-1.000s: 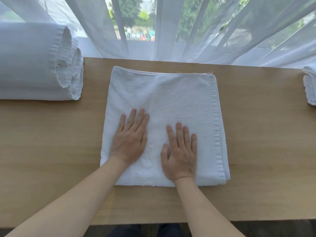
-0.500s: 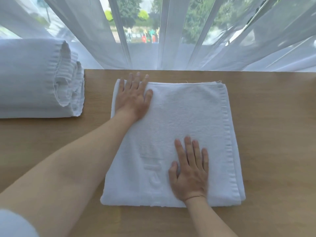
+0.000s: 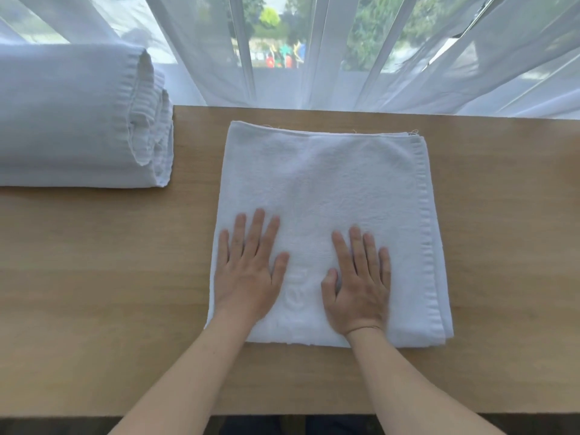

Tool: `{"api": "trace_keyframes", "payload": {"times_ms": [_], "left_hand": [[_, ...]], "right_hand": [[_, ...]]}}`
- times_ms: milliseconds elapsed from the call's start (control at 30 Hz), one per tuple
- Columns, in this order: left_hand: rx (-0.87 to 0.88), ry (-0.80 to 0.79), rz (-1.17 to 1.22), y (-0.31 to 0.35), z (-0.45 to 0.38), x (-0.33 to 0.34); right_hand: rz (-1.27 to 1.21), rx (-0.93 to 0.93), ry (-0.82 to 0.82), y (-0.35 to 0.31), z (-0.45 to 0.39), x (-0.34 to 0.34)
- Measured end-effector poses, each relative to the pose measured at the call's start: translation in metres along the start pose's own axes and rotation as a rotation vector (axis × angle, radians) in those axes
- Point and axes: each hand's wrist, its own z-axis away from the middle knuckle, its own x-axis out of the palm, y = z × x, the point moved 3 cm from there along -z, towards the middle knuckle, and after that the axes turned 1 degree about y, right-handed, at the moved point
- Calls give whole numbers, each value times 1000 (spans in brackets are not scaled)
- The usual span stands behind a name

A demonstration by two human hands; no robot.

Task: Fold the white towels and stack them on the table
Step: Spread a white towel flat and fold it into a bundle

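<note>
A white towel (image 3: 329, 196) lies folded flat on the wooden desk (image 3: 103, 277), right in the middle, with its far edge close to the far side of the desk. It is folded into a thick shape with a few layers, and you can see the layers stacked along its right side and at its near right corner. A woven strip runs down the right edge. Both hands lie on the near half of the towel, palms down. The left hand (image 3: 248, 274) rests near the towel's left edge, and its fingers (image 3: 255, 230) are straight and a little spread, holding nothing. The right hand (image 3: 359, 284) rests just beside it, closer to the middle, with its fingers (image 3: 357, 249) straight and flat too, gripping nothing. The two hands are near each other but do not touch. At the far left of the desk sits a pile of folded white towels (image 3: 75, 117), well apart from the one under the hands. Its folded ends face the middle of the desk. Behind the desk hangs a thin white curtain (image 3: 439, 58), and green trees show through it.
</note>
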Motion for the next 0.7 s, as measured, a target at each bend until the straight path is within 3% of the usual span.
{"api": "trace_keyframes", "payload": {"times_ms": [200,300,467,700], "left_hand": [[8,54,-21,2,-19,1],[31,2,-23,1,-19,0],[342,-115,-121,-17,28,0],[450,5,20,-57,97,-9]], "right_hand": [[-20,18,26,1,-1,3],[-26,24,33,1,-1,2],[5,64,-35,-5,2,-5],[13,148,-231,-9,35,-14]]}}
